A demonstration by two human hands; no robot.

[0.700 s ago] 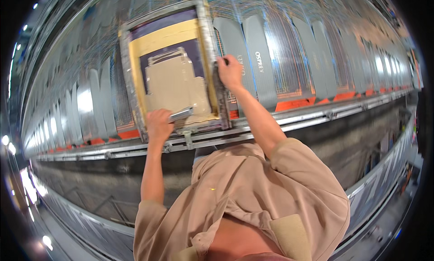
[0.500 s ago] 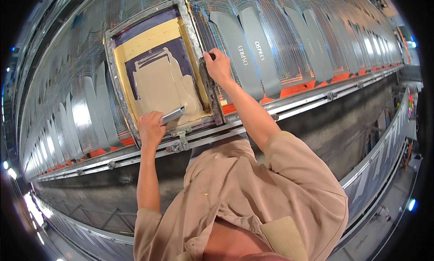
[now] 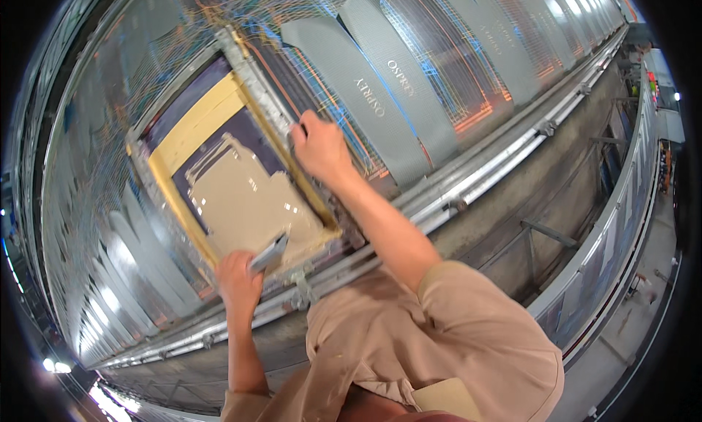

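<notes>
A screen-printing frame (image 3: 265,93) with metal sides lies tilted in view over the long table, left of centre. Inside it, a thick pool of beige ink (image 3: 245,195) covers much of the dark purple mesh, with yellow tape (image 3: 201,118) along the edges. My left hand (image 3: 239,281), at the frame's near left corner, is closed round the end of a grey metal-edged squeegee (image 3: 269,254), whose other end rests at the ink's near edge. My right hand (image 3: 322,150) is closed on the frame's right side, at a small dark grip that shows partly above my fingers.
Grey strips with pale lettering (image 3: 398,93) lie in a row along the table, to both sides of the frame. A metal rail (image 3: 497,162) with clamps runs along the near edge, and a bracket (image 3: 301,287) joins the frame there. Another railed table edge (image 3: 585,254) stands at right.
The whole view has turned and shifted, so the frame appears lower and further left. Both hands keep their places on the squeegee and the frame. The ink pool looks much the same.
</notes>
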